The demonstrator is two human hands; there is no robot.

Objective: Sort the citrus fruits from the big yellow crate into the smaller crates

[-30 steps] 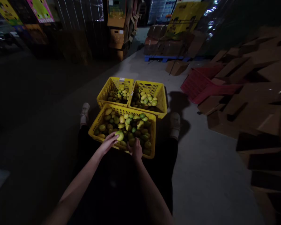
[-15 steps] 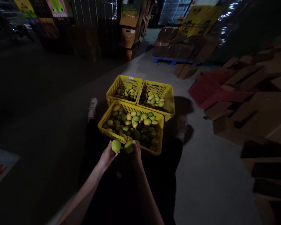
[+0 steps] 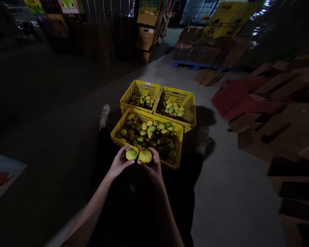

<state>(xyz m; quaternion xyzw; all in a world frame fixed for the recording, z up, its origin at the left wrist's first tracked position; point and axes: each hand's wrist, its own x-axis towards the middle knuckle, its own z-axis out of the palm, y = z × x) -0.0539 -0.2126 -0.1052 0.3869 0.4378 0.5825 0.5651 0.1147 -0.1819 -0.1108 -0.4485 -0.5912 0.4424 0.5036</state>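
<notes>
I sit on the floor with a big yellow crate of green and yellow citrus fruit between my legs. My left hand is closed round a greenish fruit. My right hand grips a yellower fruit. Both fruits are held side by side, touching, just above the crate's near edge. Behind it stand two smaller yellow crates, the left one and the right one, each partly filled with the same fruit.
Flattened cardboard boxes pile up on the right, with a red crate lying among them. A blue pallet with stacked cartons stands at the back. A printed sheet lies on the floor at left. My shoes flank the crates.
Both hands lifted a fruit out of the big crate, drew back toward me, then brought the two fruits together. The view shifted left, so the crates sit further right.
</notes>
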